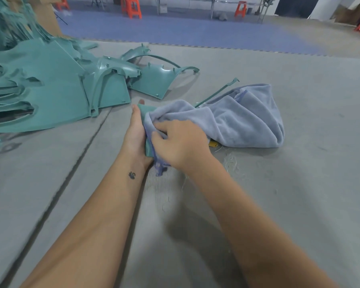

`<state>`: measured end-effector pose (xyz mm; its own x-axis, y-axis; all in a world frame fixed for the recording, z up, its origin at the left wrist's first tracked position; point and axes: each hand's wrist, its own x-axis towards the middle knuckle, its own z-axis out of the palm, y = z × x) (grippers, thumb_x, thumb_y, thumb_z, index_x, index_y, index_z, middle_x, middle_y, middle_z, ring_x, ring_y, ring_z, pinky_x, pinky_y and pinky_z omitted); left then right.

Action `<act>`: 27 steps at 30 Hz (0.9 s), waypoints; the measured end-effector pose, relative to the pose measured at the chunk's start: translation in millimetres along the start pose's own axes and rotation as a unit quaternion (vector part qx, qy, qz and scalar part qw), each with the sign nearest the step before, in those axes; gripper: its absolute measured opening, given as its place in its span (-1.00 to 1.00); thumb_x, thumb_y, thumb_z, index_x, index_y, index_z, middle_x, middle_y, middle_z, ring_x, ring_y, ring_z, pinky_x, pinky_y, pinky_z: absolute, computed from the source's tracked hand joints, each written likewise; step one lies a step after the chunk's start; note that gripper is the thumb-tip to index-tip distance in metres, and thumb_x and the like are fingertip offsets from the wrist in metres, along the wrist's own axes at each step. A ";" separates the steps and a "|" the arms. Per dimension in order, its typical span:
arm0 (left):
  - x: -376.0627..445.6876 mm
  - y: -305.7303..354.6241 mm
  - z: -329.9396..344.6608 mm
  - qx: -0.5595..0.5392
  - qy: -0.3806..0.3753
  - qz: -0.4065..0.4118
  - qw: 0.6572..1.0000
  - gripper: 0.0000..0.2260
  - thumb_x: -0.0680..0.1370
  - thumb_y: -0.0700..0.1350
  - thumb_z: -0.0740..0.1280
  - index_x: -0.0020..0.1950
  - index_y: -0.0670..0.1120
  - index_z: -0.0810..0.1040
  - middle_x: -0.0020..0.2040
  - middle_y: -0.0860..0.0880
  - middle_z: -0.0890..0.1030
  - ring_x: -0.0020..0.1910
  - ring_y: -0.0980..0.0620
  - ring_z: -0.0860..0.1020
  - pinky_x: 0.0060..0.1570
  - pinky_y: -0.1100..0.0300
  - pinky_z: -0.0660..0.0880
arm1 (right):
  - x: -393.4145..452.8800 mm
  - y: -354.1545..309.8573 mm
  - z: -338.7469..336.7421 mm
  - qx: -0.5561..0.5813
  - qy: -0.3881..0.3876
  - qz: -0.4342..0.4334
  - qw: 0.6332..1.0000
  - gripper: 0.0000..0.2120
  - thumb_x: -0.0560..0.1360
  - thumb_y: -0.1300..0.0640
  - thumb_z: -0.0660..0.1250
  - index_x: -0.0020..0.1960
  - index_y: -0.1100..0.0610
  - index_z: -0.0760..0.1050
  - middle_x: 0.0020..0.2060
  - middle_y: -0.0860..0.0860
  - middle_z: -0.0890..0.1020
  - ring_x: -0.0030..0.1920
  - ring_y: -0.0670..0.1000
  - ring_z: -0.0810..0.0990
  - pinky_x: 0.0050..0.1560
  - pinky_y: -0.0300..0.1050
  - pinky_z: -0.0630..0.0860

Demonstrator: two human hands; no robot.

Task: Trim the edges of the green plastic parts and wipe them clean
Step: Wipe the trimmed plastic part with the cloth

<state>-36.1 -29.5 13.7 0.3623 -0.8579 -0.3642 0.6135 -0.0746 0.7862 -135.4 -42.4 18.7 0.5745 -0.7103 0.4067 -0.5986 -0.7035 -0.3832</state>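
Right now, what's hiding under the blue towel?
Under the blue towel show a green plastic part, a thin green strip and something yellow. The rest is covered.

Both bare forearms are extended forward and converge. The left hand (136, 132) is held edge-up with fingers straight and a small dark tattoo near the wrist. The right hand (181, 142) is curled, knuckles up, beside it.

2 hands (160, 138), 1 cloth (237, 119), 5 orange stools (133, 8)
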 end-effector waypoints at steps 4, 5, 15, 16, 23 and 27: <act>-0.3 -2.0 1.0 -0.061 -0.054 0.002 0.997 -0.53 0.63 0.17 0.14 0.32 -0.15 0.51 0.06 -0.17 0.68 0.02 -0.08 0.65 -0.12 0.13 0.63 | -19.3 7.0 0.3 -0.079 0.061 -0.017 0.995 -0.66 0.59 -0.02 0.10 0.15 -0.02 0.62 0.03 -0.06 0.67 0.13 0.02 0.53 0.23 -0.01 0.30; 0.3 -2.4 -0.1 -0.070 -0.061 0.019 0.995 -0.59 0.65 0.06 0.16 0.41 -0.13 0.43 0.12 -0.20 0.64 -0.01 -0.09 0.66 -0.13 0.10 0.63 | -15.4 12.7 0.9 -0.144 0.041 0.002 0.989 -0.61 0.62 -0.06 0.02 0.22 -0.05 0.58 0.13 -0.07 0.64 0.23 0.02 0.48 0.29 0.00 0.22; 4.3 -5.7 -7.3 -0.019 -0.103 0.149 0.983 -0.56 0.64 -0.30 0.14 0.39 0.15 0.39 0.15 -0.10 0.65 0.00 -0.07 0.67 -0.18 0.06 0.62 | 26.4 27.6 -2.3 -0.300 -0.131 0.062 0.943 -0.38 0.61 -0.09 -0.01 0.57 0.20 0.03 0.55 0.06 0.19 0.56 0.10 0.06 0.47 0.14 -0.03; 4.7 -6.1 -7.4 -0.019 -0.113 0.152 0.982 -0.56 0.63 -0.31 0.14 0.37 0.17 0.40 0.14 -0.09 0.66 0.00 -0.06 0.67 -0.17 0.07 0.61 | 29.6 27.8 -2.2 -0.285 -0.135 0.080 0.946 -0.38 0.62 -0.08 -0.04 0.58 0.22 -0.01 0.57 0.07 0.14 0.57 0.09 0.01 0.49 0.13 -0.07; 5.1 -4.8 -4.1 -0.041 -0.110 0.159 0.980 -0.58 0.64 -0.32 0.13 0.36 0.13 0.39 0.14 -0.11 0.65 0.01 -0.07 0.66 -0.13 0.02 0.62 | 45.1 30.6 -10.8 -0.303 -0.096 0.099 0.943 -0.73 0.57 0.07 0.18 0.23 0.08 0.48 0.16 0.04 0.59 0.23 0.10 0.50 0.27 -0.04 0.31; 6.9 -4.7 -4.9 -0.013 -0.061 0.148 0.987 -0.64 0.65 -0.26 0.16 0.33 0.15 0.41 0.16 -0.09 0.63 0.04 -0.07 0.65 -0.09 0.02 0.63 | 33.8 22.1 -1.5 -0.316 -0.138 0.049 0.937 -0.79 0.55 0.01 0.27 0.14 0.06 0.50 0.19 0.01 0.57 0.33 0.09 0.43 0.39 -0.05 0.20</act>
<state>-33.1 -32.6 5.0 0.4434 -0.8946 -0.0561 0.5120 0.2014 0.8351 -130.0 -81.9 25.3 0.5701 -0.8110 0.1312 -0.8168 -0.5424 0.1967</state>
